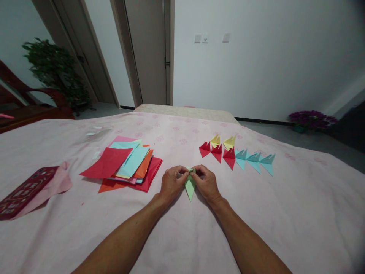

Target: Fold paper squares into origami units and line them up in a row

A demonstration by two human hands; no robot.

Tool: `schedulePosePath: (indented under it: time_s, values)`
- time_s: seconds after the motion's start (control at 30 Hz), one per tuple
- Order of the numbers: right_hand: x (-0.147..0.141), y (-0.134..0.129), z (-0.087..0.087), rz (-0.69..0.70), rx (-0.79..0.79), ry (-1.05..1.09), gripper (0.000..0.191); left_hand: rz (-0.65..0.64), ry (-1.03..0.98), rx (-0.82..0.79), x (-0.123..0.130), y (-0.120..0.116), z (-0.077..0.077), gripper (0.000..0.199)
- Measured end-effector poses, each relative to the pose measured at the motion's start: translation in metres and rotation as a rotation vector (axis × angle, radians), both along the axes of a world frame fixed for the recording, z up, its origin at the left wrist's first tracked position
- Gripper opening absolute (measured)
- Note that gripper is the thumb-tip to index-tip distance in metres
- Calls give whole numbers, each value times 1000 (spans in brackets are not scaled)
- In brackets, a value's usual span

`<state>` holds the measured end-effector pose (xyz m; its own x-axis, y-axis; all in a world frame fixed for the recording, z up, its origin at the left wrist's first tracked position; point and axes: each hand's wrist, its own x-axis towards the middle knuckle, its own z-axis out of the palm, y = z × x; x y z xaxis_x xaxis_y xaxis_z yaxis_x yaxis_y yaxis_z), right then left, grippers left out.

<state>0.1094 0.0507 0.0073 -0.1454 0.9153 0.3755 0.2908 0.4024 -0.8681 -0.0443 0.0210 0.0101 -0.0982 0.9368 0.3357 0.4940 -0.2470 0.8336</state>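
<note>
A light green piece of folded paper points toward me at the middle of the table, narrow tip nearest. My left hand pinches its far end from the left, thumb and index finger closed on it. From the right, my right hand pinches the same end, the fingertips of both hands almost meeting. The fingers partly hide the upper folds. Folded paper birds stand to the right: red ones, yellow ones behind them, and light blue ones farther right.
Left of my hands lies a loose pile of coloured paper sheets, red on top. A dark red patterned packet rests on pink paper at the far left. Clear plastic wrapping lies behind the pile. A pink flowered cloth covers the table.
</note>
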Motion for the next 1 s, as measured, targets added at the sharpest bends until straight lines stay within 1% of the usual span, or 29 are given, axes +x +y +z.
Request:
schedulePosePath:
  time_s: [0.13, 0.27, 0.37, 0.47, 0.63, 0.77, 0.9, 1.0]
  values:
    - [1, 0, 1, 27, 63, 2, 7, -25, -79, -29, 1, 1, -3, 15]
    - [1, -1, 1, 38, 174, -34, 13, -42, -191, -67, 3, 1, -5, 18]
    - [1, -1, 0, 14, 153, -24, 11, -54, -204, -65, 3, 1, -5, 19]
    - [2, 0, -2, 5, 60, -17, 8, -33, -143, -56, 3, 1, -5, 17]
    - [6, 5, -7, 44, -42, -129, 33, 12, 23, -49, 1, -1, -3, 9]
    - [8, 6, -9, 54, -31, -241, 40, 30, 170, -41, -3, -4, -1, 11]
    - [10, 8, -8, 82, -13, -333, 45, -14, 284, -60, -7, -4, -4, 19]
    - [13, 9, -5, 126, -4, -369, 38, -18, 323, -67, -8, -4, -8, 24]
